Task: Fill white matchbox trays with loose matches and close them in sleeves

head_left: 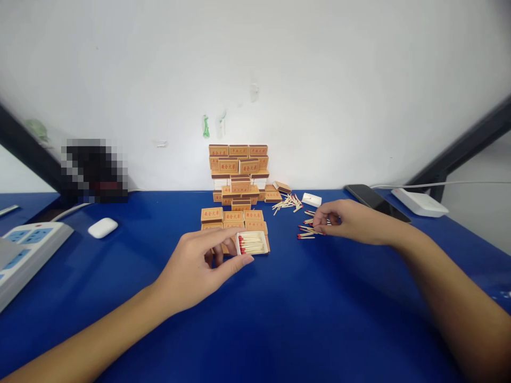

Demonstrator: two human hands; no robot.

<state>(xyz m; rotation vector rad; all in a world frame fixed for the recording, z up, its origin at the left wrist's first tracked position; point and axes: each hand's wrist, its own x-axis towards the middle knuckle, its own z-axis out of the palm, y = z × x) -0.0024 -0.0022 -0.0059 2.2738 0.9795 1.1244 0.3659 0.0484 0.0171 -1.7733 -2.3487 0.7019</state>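
Observation:
My left hand (203, 266) grips a white matchbox tray (265, 250) between thumb and fingers. Inside it lies a layer of matches (251, 242), red heads toward my palm. Farther right, my right hand (339, 221) is closed in a pinch over a loose heap of red-headed matches (306, 234). Its fingertips are on the matches; how many they hold is hidden. Just behind the tray, several orange matchboxes (233, 217) lie flat in rows, partly covered by my left hand.
Against the white wall stands a stepped stack of matchboxes (239, 165). Beside it are another match heap (288, 203) and a white tray (312, 200). A phone (375, 202) and white device (420, 202) lie right; a white case (102, 227) and power strip (35, 250) lie left.

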